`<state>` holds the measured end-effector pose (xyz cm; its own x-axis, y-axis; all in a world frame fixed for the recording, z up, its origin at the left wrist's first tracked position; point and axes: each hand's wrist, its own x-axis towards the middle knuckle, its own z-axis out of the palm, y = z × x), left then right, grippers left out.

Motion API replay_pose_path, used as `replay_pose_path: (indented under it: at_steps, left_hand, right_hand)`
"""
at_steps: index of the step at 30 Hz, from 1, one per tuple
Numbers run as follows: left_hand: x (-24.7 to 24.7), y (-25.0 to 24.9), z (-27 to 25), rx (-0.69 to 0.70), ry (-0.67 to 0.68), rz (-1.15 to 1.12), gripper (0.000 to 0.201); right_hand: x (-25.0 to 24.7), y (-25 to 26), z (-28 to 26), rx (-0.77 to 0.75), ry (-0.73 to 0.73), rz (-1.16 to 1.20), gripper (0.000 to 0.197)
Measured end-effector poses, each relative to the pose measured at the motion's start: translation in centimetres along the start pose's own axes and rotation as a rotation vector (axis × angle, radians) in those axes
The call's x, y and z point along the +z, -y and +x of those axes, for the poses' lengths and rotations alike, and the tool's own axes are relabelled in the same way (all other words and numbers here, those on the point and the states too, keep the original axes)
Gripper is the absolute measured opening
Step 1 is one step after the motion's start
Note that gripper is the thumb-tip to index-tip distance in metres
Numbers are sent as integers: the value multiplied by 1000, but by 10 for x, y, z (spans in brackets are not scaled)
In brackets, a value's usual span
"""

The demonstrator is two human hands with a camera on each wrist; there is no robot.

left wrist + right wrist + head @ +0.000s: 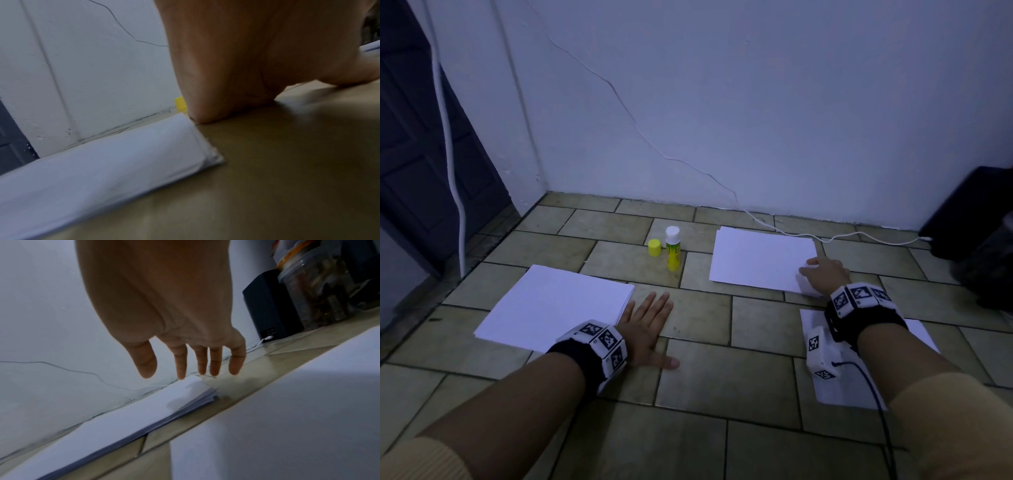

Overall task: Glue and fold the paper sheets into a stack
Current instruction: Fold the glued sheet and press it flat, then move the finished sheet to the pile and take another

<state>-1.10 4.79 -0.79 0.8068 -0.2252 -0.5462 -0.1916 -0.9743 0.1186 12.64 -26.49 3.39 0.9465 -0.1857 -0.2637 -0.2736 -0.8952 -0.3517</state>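
A thick stack of white paper (554,305) lies on the tiled floor at the left, also in the left wrist view (102,170). My left hand (654,325) lies flat on the floor just right of it, fingers spread. A second paper stack (760,257) lies farther right. My right hand (822,274) hovers over its near right corner (191,391), with the fingers (180,366) hanging straight and the index tip at the corner. A single sheet (828,390) lies under my right wrist. An uncapped yellow glue stick (673,248) stands between the stacks, its yellow cap (654,247) beside it.
A white cable (808,236) runs down the wall and along the floor behind the right stack to a black box (976,219). A clear jar (316,293) stands by that box. A dark door (414,154) is at the far left.
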Motion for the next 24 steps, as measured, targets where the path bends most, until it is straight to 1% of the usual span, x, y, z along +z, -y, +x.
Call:
replay_pose_path:
  at_steps: [1, 2, 3, 4, 5, 6, 7, 8, 9, 11, 12, 13, 14, 16, 19, 24]
  left_hand:
    - [0, -1, -1, -12, -1, 2, 131]
    - [0, -2, -2, -19, -2, 4, 122]
    - [-1, -3, -2, -24, -3, 6, 123]
    - [-1, -3, -2, -28, -2, 10, 131]
    - [-1, -4, -1, -34, 2, 14, 142]
    - [-2, -4, -1, -42, 6, 15, 150]
    - [-2, -5, 0, -54, 9, 17, 148]
    - [-2, -6, -1, -66, 9, 21, 139]
    - [-2, -7, -2, -73, 7, 21, 130]
    - [-2, -10, -4, -76, -3, 25, 115]
    - [-3, -11, -4, -77, -4, 33, 112]
    - [-4, -12, -5, -81, -1, 38, 110]
    - [-5, -13, -6, -88, 4, 44, 110]
    - [-6, -15, -7, -102, 13, 59, 109]
    - [-7, -19, -8, -122, 30, 61, 108]
    - [-5, -24, -11, -172, 60, 66, 101]
  right_hand:
    - [-1, -2, -4, 5, 61, -18, 44]
    - [0, -4, -7, 11, 109, -38, 49]
    - [0, -6, -11, 6, 156, -65, 50]
    - [1, -8, -16, -1, 199, -83, 45]
    - [2, -10, -22, -1, 238, -95, 33]
    - [3, -12, -28, -11, 271, -125, 19]
    - [5, -14, -34, -17, 282, -168, 19]
    - [7, -17, -40, -19, 287, -213, 21]
    - [10, -20, -47, -27, 284, -259, 28]
    - [17, -29, -62, -32, 263, -324, 80]
    - [21, -32, -70, -26, 282, -335, 101]
    - [23, -35, -80, -30, 309, -357, 115]
    - [25, -37, -90, -24, 347, -381, 124]
    - [29, -42, -104, -11, 411, -413, 135]
    - [37, -48, -111, -12, 473, -471, 140]
    - [44, -47, -118, -17, 450, -503, 151]
